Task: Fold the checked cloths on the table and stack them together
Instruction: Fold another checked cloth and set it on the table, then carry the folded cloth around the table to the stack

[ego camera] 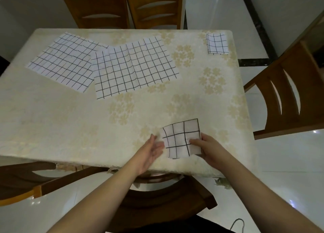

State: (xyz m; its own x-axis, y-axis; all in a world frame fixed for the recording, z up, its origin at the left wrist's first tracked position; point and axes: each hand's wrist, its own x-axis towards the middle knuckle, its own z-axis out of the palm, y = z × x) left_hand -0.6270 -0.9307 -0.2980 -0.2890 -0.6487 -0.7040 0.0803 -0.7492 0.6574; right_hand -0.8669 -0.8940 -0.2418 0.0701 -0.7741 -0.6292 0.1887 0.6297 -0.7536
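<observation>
A: Surface of the cream floral-patterned tablecloth (70, 120)?

B: Woven cloth, matt, faintly textured. On it, the two flat white black-checked cloths (133, 67) at its far side are thin fabric, matt, lightly creased.

A: The small folded checked cloth (182, 138) at its near edge?

B: Same matt fabric.

A: Around it?

B: Brown wooden chairs (289, 95), smooth, satin. White floor tiles (289, 153), glossy, reflective.

On the table (52, 120), a folded cloth (182, 138) lies at the near edge between the left hand (150, 152) and right hand (208, 148). Two spread cloths (overlapping at one corner) lie far left (61, 60) and far centre (135, 66); another folded cloth (217, 43) occupies the far right corner.
</observation>
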